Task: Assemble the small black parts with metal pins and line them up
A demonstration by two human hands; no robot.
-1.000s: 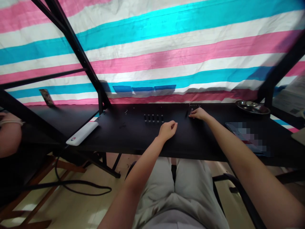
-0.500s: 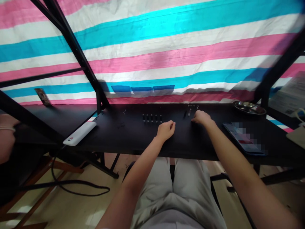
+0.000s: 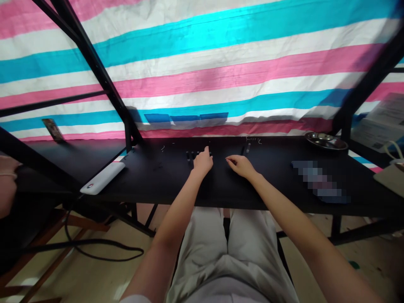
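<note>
A row of small black upright pieces (image 3: 188,155) stands on the black table (image 3: 271,185). My left hand (image 3: 202,162) rests on the right end of that row with its fingers curled down over the pieces, hiding some of them. My right hand (image 3: 241,165) hovers just to its right, low over the table, fingers drawn together and pointing left; whether anything is in them is hidden. Two loose dark pieces (image 3: 245,149) and some tiny metal bits (image 3: 253,139) lie further back on the right.
A white power bank (image 3: 102,183) with a cable lies at the left table edge. At the right are a phone (image 3: 318,185) and a steel bowl (image 3: 326,141). A black frame post (image 3: 128,134) rises behind. Another person's arm (image 3: 6,185) shows at far left.
My right hand has pulled back from the loose pieces at the back right toward the middle. My left hand has moved forward from its resting fist onto the row of black pieces.
</note>
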